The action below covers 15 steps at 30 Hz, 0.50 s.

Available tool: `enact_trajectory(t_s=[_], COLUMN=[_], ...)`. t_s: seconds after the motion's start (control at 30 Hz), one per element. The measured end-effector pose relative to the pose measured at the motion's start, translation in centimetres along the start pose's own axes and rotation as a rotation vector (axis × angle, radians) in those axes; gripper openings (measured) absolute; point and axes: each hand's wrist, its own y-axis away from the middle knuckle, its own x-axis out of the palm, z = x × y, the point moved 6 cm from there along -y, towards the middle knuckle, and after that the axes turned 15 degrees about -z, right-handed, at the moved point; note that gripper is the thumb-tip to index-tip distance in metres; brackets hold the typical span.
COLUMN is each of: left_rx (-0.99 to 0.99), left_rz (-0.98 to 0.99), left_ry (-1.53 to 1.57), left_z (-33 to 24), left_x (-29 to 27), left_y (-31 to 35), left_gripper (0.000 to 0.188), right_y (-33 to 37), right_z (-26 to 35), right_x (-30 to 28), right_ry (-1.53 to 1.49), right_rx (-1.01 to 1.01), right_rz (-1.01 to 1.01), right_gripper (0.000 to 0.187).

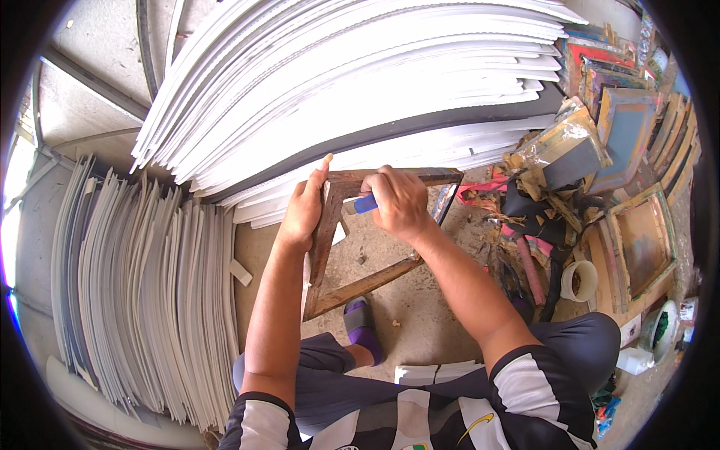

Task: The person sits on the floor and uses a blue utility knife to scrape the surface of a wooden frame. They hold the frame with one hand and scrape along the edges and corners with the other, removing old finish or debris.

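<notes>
A brown wooden frame (363, 288) with an open middle is held up in front of me, over my legs and the floor. My left hand (303, 210) is closed around its left bar near the top left corner, thumb pointing up. Closed in a fist at the inner side of the top bar, my right hand (397, 201) grips a small blue tool with a greyish flat end (365, 204). The greyish end points left, toward the left bar. Most of the tool is hidden in the fingers, so its exact kind does not show.
Large stacks of white sheets (360, 82) stand ahead, and more sheets (142, 300) stand at the left. On the right are old printing frames (630, 135), a heap of scraps (536, 210) and a white cup (579, 281). My foot in a sandal (361, 322) shows below the frame.
</notes>
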Motion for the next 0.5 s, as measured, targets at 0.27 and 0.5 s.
enact_trajectory(t_s=[0.27, 0.5], left_rx=[-0.017, 0.047], left_rz=[-0.036, -0.051], left_ry=[-0.052, -0.022], left_z=[-0.3, -1.1], left_x=[0.3, 0.9], left_y=[0.9, 1.9], left_gripper=[0.054, 0.053], right_y=[0.3, 1.4], right_z=[-0.2, -0.7], right_x=[-1.2, -3.2], right_ry=[-0.062, -0.186], right_rx=[0.011, 0.017], right_rz=[-0.009, -0.165], right_gripper=[0.015, 0.020])
